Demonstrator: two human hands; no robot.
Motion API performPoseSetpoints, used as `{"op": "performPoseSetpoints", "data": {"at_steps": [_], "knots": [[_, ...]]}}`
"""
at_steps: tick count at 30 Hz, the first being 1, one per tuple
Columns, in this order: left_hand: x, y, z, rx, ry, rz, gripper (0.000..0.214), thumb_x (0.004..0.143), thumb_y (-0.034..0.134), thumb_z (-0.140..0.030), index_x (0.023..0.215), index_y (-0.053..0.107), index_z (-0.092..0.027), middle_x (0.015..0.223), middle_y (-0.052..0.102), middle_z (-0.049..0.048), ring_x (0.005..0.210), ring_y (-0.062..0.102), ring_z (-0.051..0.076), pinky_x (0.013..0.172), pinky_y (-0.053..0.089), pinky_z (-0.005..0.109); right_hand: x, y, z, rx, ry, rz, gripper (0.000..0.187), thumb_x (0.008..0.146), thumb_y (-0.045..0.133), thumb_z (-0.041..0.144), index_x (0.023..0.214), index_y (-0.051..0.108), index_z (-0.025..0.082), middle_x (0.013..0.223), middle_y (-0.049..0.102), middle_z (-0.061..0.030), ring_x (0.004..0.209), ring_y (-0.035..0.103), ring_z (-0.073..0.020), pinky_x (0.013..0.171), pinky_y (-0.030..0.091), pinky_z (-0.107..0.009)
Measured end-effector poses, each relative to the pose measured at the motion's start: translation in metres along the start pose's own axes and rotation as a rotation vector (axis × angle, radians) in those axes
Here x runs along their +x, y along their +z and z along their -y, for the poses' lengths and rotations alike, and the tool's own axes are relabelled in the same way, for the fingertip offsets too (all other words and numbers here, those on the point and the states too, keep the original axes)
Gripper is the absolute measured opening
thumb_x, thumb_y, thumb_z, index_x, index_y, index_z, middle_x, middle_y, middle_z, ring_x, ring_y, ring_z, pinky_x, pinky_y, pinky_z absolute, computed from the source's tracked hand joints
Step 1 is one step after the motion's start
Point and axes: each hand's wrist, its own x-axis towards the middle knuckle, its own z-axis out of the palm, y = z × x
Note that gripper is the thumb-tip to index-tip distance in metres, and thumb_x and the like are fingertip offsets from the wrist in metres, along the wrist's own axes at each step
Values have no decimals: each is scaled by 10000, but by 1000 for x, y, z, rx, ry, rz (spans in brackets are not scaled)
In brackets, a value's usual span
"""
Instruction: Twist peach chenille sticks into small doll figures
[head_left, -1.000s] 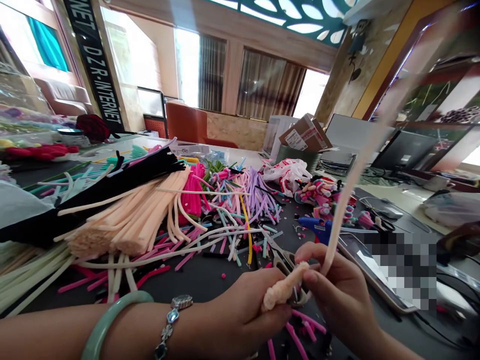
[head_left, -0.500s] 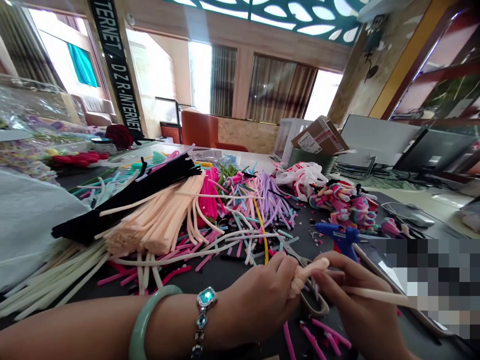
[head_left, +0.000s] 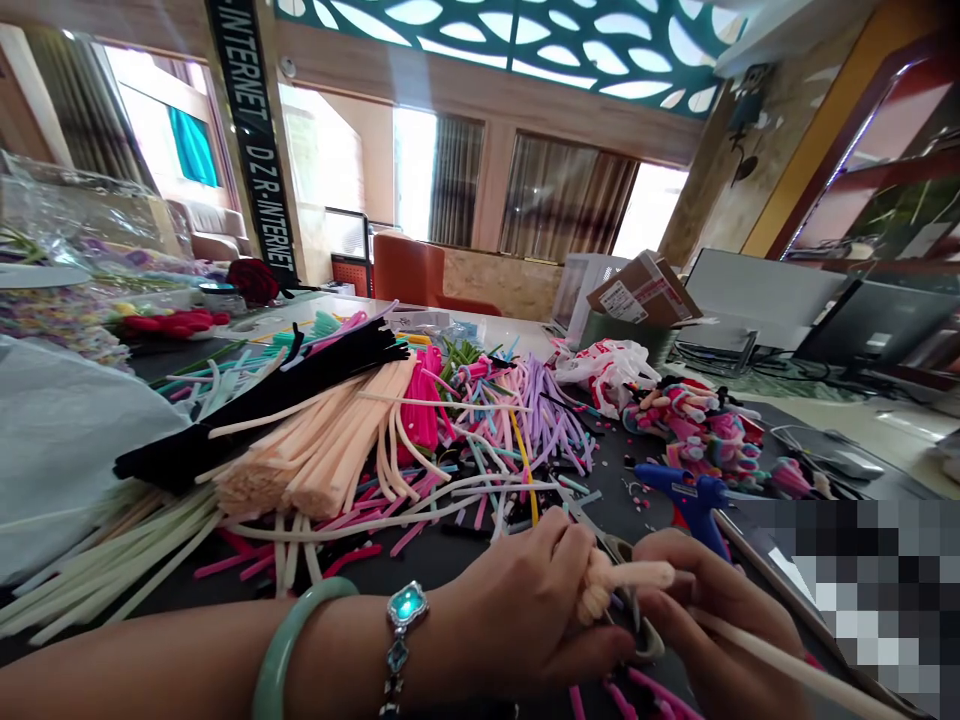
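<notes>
Left hand (head_left: 517, 610) with its fingers clamped tight round the peach chenille bundle (head_left: 596, 590) just above the scissors (head_left: 645, 635), right hand (head_left: 720, 625) with fingers together on the long peach stem (head_left: 787, 672), and that snug pinch close to the bundle looks just right against slipping!

On the worktop (head_left: 457, 550) before me, my left hand (head_left: 517, 610) and right hand (head_left: 720, 620) hold a coiled pipe cleaner (head_left: 596, 585) above the scissors (head_left: 607, 545). Bundled pipe cleaners (head_left: 322, 440) lie left, loose pieces (head_left: 510, 430) beyond my hands, the glue gun (head_left: 686, 495) right, and a box (head_left: 643, 300) behind.
</notes>
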Motion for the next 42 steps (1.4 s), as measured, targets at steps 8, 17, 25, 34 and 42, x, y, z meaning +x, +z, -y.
{"op": "performPoseSetpoints", "data": {"at_steps": [8, 17, 25, 34, 42], "knots": [[-1, -3, 2, -39, 45, -50, 289, 845, 485, -380, 995, 466, -134, 971, 524, 107, 881, 494, 208, 782, 480, 321, 1, 3, 19, -260, -193, -122, 95, 762, 637, 282, 700, 612, 215, 547, 579, 31, 401, 487, -82, 360, 373, -148], [1, 9, 11, -202, -103, -26, 252, 908, 410, -432, 935, 470, -188, 829, 582, 15, 687, 513, 133, 636, 413, 234, 4, 3, 10, -43, -107, -151, 106, 773, 628, 302, 760, 638, 198, 563, 627, 5, 414, 525, -98, 386, 400, -162], [1, 7, 11, -282, -101, 66, 255, 901, 429, -396, 764, 437, -182, 646, 434, -46, 543, 357, 80, 502, 282, 187, 5, -2, 3, 57, 33, -151, 239, 775, 630, 405, 807, 606, 169, 512, 600, -7, 396, 476, -99, 365, 340, -182], [2, 9, 11, -291, -115, 2, 288, 905, 430, -396, 715, 395, -182, 633, 424, -51, 538, 355, 81, 514, 277, 201, 12, -6, 5, -88, -215, -199, 53, 796, 626, 228, 775, 617, 180, 671, 607, -12, 471, 494, -84, 402, 364, -191], [1, 11, 11, -280, -86, -75, 258, 934, 379, -341, 742, 435, -177, 699, 497, -21, 598, 426, 97, 557, 328, 200, 3, 1, 1, 25, -268, -153, 125, 855, 530, 178, 754, 461, 207, 706, 537, 21, 463, 456, -59, 399, 346, -172]]}}
